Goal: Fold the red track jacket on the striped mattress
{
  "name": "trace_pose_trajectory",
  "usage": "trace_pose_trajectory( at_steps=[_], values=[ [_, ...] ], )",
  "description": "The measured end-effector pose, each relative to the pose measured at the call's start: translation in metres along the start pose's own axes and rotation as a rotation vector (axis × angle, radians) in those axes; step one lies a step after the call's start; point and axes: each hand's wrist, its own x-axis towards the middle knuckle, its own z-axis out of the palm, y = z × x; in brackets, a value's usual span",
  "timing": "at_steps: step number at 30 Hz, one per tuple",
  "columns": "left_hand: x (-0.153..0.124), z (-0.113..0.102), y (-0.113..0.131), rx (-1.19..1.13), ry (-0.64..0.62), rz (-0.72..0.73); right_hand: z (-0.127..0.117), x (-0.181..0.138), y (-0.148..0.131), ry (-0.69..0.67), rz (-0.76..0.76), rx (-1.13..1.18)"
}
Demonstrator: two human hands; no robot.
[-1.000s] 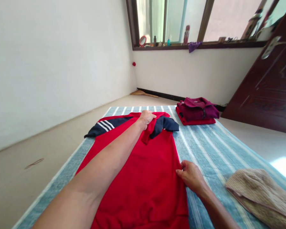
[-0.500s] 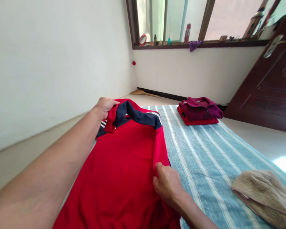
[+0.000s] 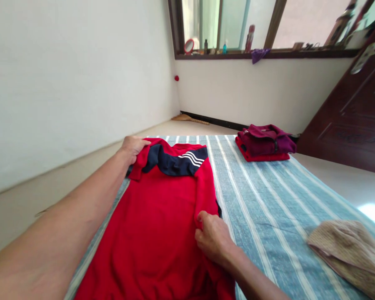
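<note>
A red jacket (image 3: 162, 216) with a navy shoulder band and white stripes lies spread in front of me. At its far left corner my left hand (image 3: 133, 149) grips the red cloth by the shoulder, fingers closed over the edge. My right hand (image 3: 214, 236) is closed on the jacket's right side, pinching the red sleeve cloth partway down. The near end of the garment runs out of the bottom of the view, and part of its left shoulder is hidden behind my left hand.
The jacket lies on a blue bed cover (image 3: 256, 208) with white stripes. Folded maroon and red clothes (image 3: 265, 141) are stacked at the far right. A beige cloth (image 3: 351, 250) lies at the near right. A broom (image 3: 190, 119) rests on the floor beyond, and a dark door (image 3: 346, 112) stands at right.
The jacket's raised far edge has come down and lies flatter on the bed. My left hand has lowered slightly and moved a little left; my right hand keeps its grip, shifted slightly left.
</note>
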Motion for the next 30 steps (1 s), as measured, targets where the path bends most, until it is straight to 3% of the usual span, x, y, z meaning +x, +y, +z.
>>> trace_pose_trajectory(
  at_steps=[4, 8, 14, 17, 21, 23, 24, 26, 30],
  values=[
    [0.004, 0.003, 0.012, 0.003, -0.019, 0.035, 0.003, 0.003, 0.000, 0.003, -0.002, 0.039],
    [0.002, 0.000, 0.005, 0.122, -0.002, 0.048, 0.007, 0.003, 0.002, -0.011, 0.010, 0.059],
    [-0.032, 0.002, -0.012, 0.435, -0.028, 0.068, 0.014, 0.008, 0.007, -0.017, 0.017, 0.135],
    [-0.076, 0.012, -0.010, 0.498, -0.165, 0.145, 0.018, 0.011, 0.011, -0.003, 0.009, 0.191],
    [-0.172, 0.019, -0.017, 0.485, -0.466, 0.112, 0.023, 0.014, 0.017, 0.027, -0.025, 0.310],
    [-0.224, 0.015, -0.025, 0.431, -0.604, 0.003, 0.023, 0.013, 0.019, 0.041, -0.055, 0.397],
    [-0.247, 0.012, -0.028, 0.303, -0.684, -0.170, 0.023, 0.012, 0.020, 0.043, -0.072, 0.447],
    [-0.283, 0.005, -0.032, 0.109, -0.729, -0.414, 0.021, 0.007, 0.022, 0.044, -0.109, 0.553],
    [-0.317, -0.002, -0.028, -0.075, -0.728, -0.553, 0.015, -0.013, 0.033, 0.153, -0.164, 0.720]
  ],
)
